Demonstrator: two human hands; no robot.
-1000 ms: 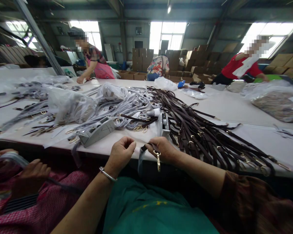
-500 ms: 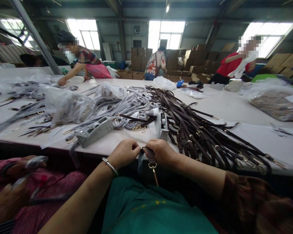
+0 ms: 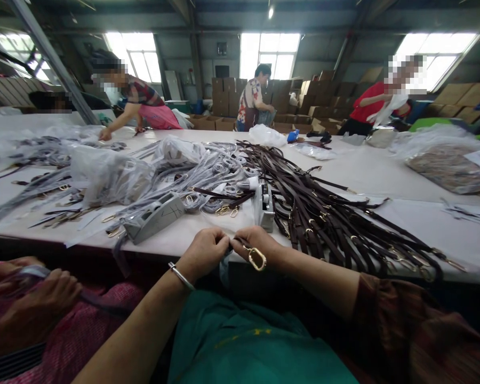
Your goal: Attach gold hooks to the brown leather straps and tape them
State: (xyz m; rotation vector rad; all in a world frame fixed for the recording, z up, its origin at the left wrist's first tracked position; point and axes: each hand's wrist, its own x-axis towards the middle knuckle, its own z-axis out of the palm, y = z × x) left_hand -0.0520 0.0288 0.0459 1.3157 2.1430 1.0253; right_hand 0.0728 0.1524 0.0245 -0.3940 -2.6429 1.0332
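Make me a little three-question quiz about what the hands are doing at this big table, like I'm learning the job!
1. True or false: the gold clasp hangs by the right hand.
2. What lies on the table just right of the hands?
A. a stack of plates
B. a pile of dark brown straps
C. a row of bottles
3. Fill in: the left hand wears a silver ____ on its wrist.

Key
1. True. Both hands pinch the same strap end at the table's near edge, and the clasp dangles from it.
2. B.
3. Bracelet.
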